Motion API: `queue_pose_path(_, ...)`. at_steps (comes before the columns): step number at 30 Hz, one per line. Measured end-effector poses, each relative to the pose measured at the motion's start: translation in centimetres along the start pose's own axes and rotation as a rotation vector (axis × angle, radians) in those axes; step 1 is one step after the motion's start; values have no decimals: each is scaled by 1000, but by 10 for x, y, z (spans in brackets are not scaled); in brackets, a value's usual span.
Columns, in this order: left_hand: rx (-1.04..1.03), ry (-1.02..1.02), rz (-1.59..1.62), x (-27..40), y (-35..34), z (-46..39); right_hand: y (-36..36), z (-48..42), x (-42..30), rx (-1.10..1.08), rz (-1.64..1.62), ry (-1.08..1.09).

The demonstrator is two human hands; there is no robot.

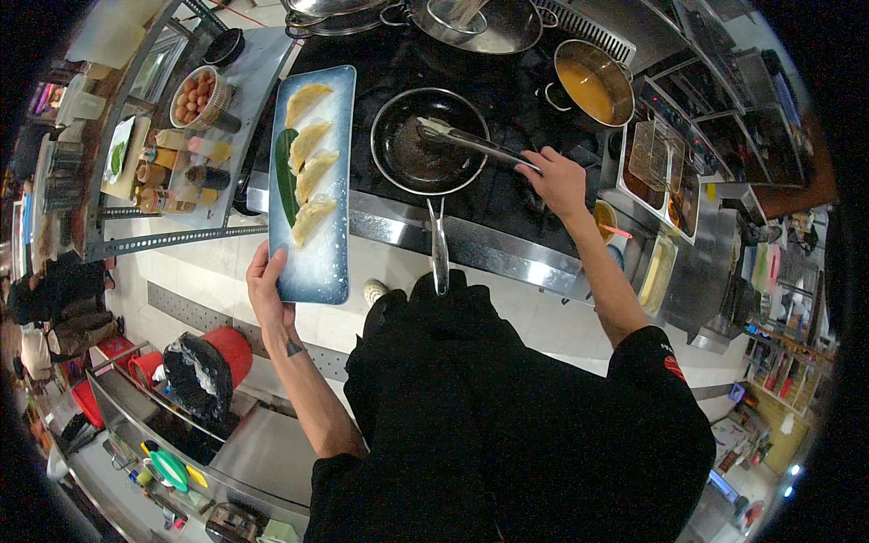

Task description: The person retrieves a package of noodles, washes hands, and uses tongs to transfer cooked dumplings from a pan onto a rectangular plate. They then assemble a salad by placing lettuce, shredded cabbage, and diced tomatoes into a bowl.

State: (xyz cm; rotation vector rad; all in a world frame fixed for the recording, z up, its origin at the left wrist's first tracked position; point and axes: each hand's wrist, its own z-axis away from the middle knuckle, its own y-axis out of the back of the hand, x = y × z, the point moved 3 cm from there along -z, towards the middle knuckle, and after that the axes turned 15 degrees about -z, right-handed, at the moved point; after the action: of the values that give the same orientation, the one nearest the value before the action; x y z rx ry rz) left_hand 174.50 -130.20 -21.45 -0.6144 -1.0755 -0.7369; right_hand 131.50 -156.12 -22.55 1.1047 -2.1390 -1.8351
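My left hand (268, 282) grips the near end of a long blue-and-white rectangular plate (316, 271). Several half-moon dumplings (311, 139) lie on it in a row, beside a long green leaf (286, 176). With my right hand (557, 180) I hold metal tongs (478, 144), their tips over the inside of a black frying pan (434, 170). The pan sits on the dark stove top, its metal handle (440, 251) pointing towards me. No food can be made out in the pan, whose bottom looks oily. Whether the tong tips touch it I cannot tell.
A pot of orange-brown liquid (587, 85) and a large wok (506, 34) stand at the stove's back. At right is a fryer with a wire basket (655, 156). The left counter holds a basket of eggs (197, 98) and sauce bottles (156, 173). Behind me stands a red bin (231, 356).
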Motion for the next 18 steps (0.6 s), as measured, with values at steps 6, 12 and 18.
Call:
queue_pose_path(6,-13,-10,5,0,-1,-2,-1,-5,-9,21,51,201)
queue_pose_path(12,5,-7,17,-2,-1,1,14,4,-8,20,-43,12)
queue_pose_path(18,21,-3,9,0,-2,4,9,29,53,-184,-491,-715)
